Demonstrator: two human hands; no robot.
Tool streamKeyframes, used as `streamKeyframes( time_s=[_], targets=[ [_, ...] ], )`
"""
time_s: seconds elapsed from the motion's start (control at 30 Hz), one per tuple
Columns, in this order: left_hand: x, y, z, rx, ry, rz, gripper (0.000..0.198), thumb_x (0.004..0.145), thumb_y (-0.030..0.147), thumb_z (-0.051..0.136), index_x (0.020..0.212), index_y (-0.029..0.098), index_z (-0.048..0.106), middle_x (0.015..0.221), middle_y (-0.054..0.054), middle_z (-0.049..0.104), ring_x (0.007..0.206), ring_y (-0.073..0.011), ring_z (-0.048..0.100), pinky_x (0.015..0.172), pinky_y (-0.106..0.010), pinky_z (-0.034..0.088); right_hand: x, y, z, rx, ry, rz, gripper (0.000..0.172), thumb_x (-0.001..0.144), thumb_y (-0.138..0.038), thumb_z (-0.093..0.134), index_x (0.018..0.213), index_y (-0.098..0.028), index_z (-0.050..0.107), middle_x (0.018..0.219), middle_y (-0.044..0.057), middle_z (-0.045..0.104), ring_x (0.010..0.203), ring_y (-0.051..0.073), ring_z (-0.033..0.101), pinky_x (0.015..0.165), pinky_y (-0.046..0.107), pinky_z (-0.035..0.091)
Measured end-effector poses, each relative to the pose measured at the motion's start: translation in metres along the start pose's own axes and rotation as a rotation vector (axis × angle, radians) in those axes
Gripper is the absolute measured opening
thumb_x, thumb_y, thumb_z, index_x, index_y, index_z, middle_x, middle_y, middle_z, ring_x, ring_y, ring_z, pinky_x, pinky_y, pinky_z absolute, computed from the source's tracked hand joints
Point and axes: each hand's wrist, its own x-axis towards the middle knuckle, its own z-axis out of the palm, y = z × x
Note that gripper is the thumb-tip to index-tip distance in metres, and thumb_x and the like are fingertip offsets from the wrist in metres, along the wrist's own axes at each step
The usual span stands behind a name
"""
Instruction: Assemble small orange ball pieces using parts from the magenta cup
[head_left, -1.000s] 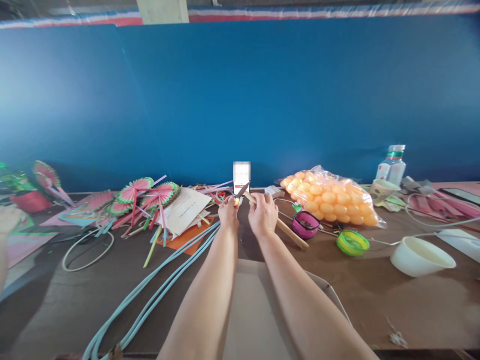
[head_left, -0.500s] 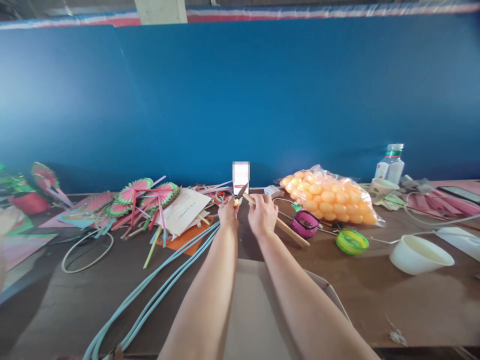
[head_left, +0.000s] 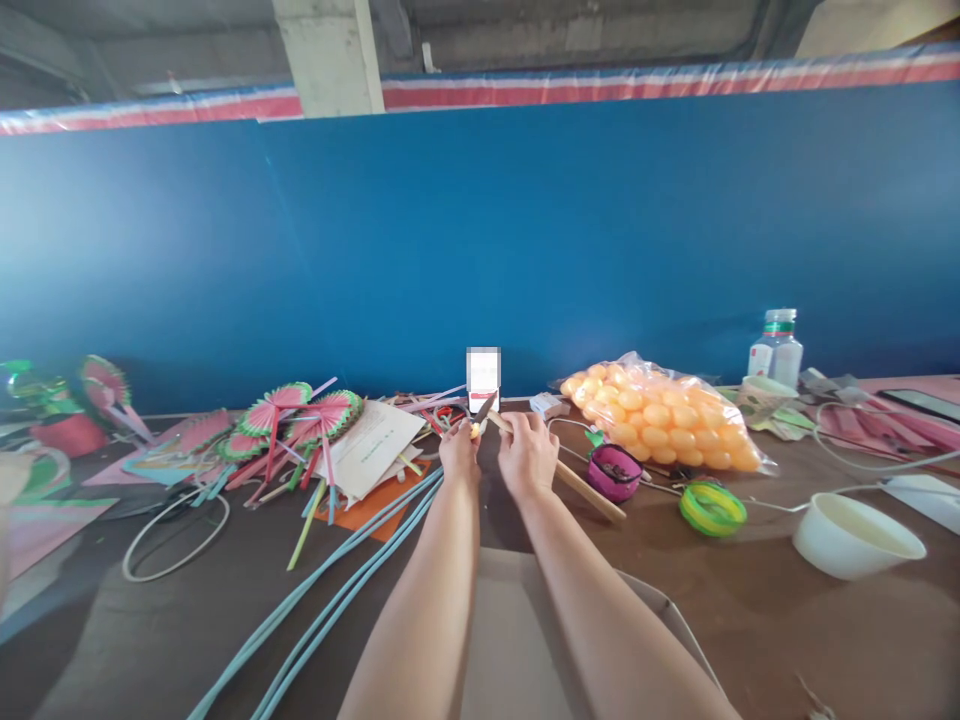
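Note:
At the middle of the table, my right hand point(head_left: 527, 455) is closed around a knife with a long wooden handle point(head_left: 592, 492). Its handle sticks out toward the lower right, and its dark pointed blade point(head_left: 487, 405) tilts up between my hands. My left hand point(head_left: 459, 450) pinches a small yellow-orange piece point(head_left: 475, 430) close to the blade; whether the two touch I cannot tell. Just behind my hands a phone-like white screen point(head_left: 484, 385) stands upright against the blue partition. Under my forearms lies a beige box or board point(head_left: 510, 620).
Pink and green paper fans point(head_left: 277, 408), papers point(head_left: 373, 445) and pale blue tubes point(head_left: 322, 590) lie left. To the right are a bag of orange balls point(head_left: 664, 420), a purple pouch point(head_left: 616, 472), a yellow-green coil point(head_left: 712, 508), a white bowl point(head_left: 857, 540) and a clear bottle point(head_left: 780, 350).
The whole view has shifted, with the table lower in the picture and more ceiling showing. My hands keep nearly the same hold on the knife and the small piece.

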Motion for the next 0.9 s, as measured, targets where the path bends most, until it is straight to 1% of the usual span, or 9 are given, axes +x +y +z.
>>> streamKeyframes(
  time_s=[0.07,0.2,0.3,0.4,0.57,0.67,0.8,0.9],
  targets=[
    [-0.0004,0.0000,0.0001,0.004,-0.006,0.001,0.012,0.084,0.007,0.060,0.075,0.016,0.060,0.068,-0.001,0.060,0.062,-0.0082,0.060,0.067,-0.020,0.053,-0.0001,-0.0001,-0.0004,0.004,0.011,0.007,0.026,0.086,-0.017,0.056,0.109,-0.027,0.063,0.109,0.005,0.062,0.100,0.021,0.057,0.084,0.034,0.032],
    [-0.0003,-0.0006,-0.0006,0.006,-0.010,0.001,0.011,0.085,0.009,0.060,0.076,0.016,0.060,0.070,-0.001,0.061,0.061,-0.0080,0.060,0.070,-0.021,0.053,0.0001,0.0001,-0.0006,0.000,-0.035,0.017,0.023,0.086,-0.017,0.056,0.105,-0.027,0.064,0.106,0.005,0.063,0.097,0.021,0.057,0.083,0.034,0.032],
    [-0.0008,-0.0005,-0.0010,0.014,-0.015,0.004,0.010,0.085,0.009,0.059,0.078,0.015,0.060,0.071,-0.001,0.061,0.062,-0.0081,0.060,0.073,-0.023,0.052,0.0005,0.0005,-0.0007,0.012,-0.005,0.026,0.025,0.087,-0.018,0.056,0.108,-0.027,0.063,0.109,0.005,0.062,0.099,0.021,0.057,0.084,0.034,0.032],
    [-0.0015,-0.0001,-0.0013,0.024,-0.018,0.004,0.010,0.085,0.010,0.059,0.077,0.015,0.060,0.071,-0.001,0.060,0.064,-0.0091,0.061,0.074,-0.023,0.052,0.0006,0.0006,-0.0010,0.018,-0.040,0.024,0.023,0.087,-0.018,0.055,0.106,-0.027,0.064,0.106,0.005,0.062,0.098,0.021,0.057,0.084,0.034,0.032],
    [0.0007,-0.0014,-0.0023,0.035,-0.022,0.014,0.010,0.084,0.009,0.061,0.078,0.017,0.060,0.072,-0.002,0.061,0.067,-0.0103,0.062,0.073,-0.022,0.051,0.0006,-0.0001,-0.0014,0.028,-0.018,0.021,0.024,0.087,-0.018,0.056,0.107,-0.027,0.064,0.108,0.005,0.062,0.099,0.021,0.057,0.084,0.034,0.032],
    [0.0031,-0.0030,-0.0029,0.040,-0.037,0.016,0.008,0.084,0.011,0.062,0.079,0.017,0.060,0.072,-0.001,0.060,0.067,-0.0103,0.062,0.071,-0.022,0.051,0.0004,-0.0006,-0.0015,0.024,-0.051,0.011,0.022,0.086,-0.017,0.056,0.104,-0.027,0.065,0.105,0.005,0.063,0.098,0.021,0.057,0.083,0.034,0.032],
    [0.0047,-0.0044,-0.0031,0.031,-0.037,0.013,0.008,0.085,0.011,0.060,0.079,0.017,0.059,0.073,-0.001,0.060,0.066,-0.0094,0.061,0.071,-0.021,0.050,-0.0002,-0.0012,-0.0016,0.025,-0.035,0.013,0.023,0.086,-0.018,0.056,0.105,-0.027,0.064,0.107,0.005,0.063,0.098,0.021,0.058,0.082,0.034,0.032],
    [0.0045,-0.0044,-0.0030,0.031,-0.040,0.007,0.008,0.086,0.012,0.059,0.079,0.017,0.059,0.072,-0.001,0.059,0.064,-0.0092,0.060,0.070,-0.021,0.049,-0.0004,-0.0014,-0.0019,0.023,-0.059,0.007,0.022,0.086,-0.017,0.056,0.104,-0.027,0.065,0.105,0.004,0.063,0.098,0.021,0.058,0.082,0.034,0.032]
  ],
)
